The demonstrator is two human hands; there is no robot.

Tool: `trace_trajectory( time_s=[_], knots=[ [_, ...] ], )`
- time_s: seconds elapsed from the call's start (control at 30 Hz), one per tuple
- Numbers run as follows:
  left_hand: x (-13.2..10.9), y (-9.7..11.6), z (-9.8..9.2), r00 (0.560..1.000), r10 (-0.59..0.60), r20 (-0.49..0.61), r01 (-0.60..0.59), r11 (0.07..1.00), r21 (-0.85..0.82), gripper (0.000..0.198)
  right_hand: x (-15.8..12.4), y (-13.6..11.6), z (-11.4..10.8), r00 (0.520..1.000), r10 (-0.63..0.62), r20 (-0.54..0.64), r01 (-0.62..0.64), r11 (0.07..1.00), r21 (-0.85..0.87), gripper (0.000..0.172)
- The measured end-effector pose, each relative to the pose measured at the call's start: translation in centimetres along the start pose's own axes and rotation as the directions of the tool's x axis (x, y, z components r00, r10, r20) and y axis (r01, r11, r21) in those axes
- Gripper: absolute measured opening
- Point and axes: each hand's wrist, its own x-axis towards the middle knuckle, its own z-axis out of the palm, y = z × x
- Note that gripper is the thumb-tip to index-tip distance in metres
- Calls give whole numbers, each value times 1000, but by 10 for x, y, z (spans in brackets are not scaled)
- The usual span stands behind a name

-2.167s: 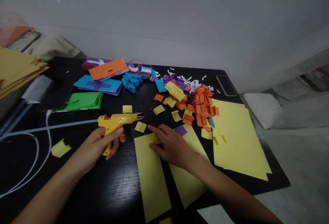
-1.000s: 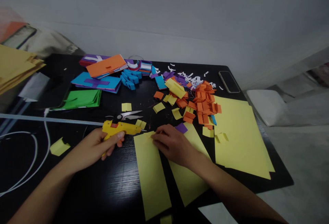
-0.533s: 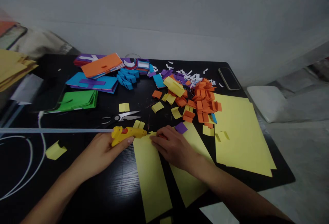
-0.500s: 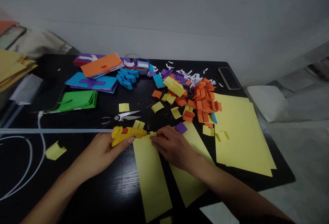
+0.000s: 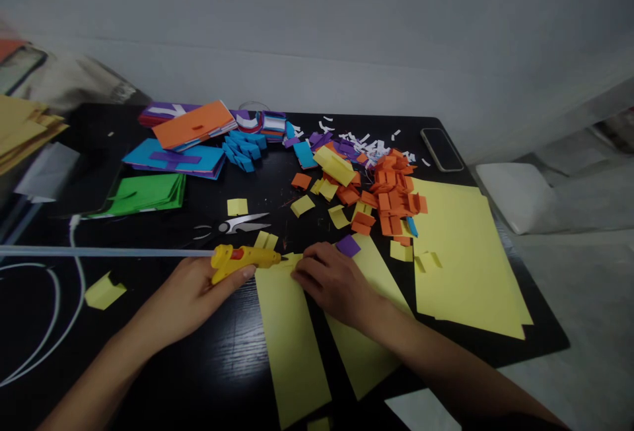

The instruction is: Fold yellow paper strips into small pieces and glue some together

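Right now, the left hand (image 5: 201,296) is gripping the glue gun (image 5: 242,257), its tip pointing at the top of a yellow strip (image 5: 293,338) on the desk (image 5: 188,385). The right hand (image 5: 335,282) is curling over that same end (whether it is pinching a small piece there, I cannot tell). Folding is looking largely done, I judge: creased yellow tabs (image 5: 302,205) are lying loose past the strip, and orange tabs (image 5: 391,203) are sitting heaped beside the sheets (image 5: 460,253). Gluing is seemingly just starting here, since the strip's lower part is showing plain, and the second strip (image 5: 369,345), partly hidden, is showing bare paper too. Folded packets (image 5: 193,126) are resting at the back, perhaps finished.
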Motion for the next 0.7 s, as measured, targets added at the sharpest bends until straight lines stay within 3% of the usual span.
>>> trace_trajectory(
  time_s=[0.23, 0.5, 0.7],
  knots=[
    [-4, -4, -10, 1000, 23, -7, -22, 994, 106, 39, 0, 1, 1, 1000, 21, -7, -21, 999, 30, 19],
    [-6, -4, -18, 999, -30, -41, 33, 998, 61, 44, 0, 2, 0, 999, 42, -1, -42, 997, 71, 15],
    [-7, 0, -22, 997, -62, -48, 62, 998, -17, 34, 0, 3, -1, 998, 60, 17, -61, 994, 91, 13]
  ],
)
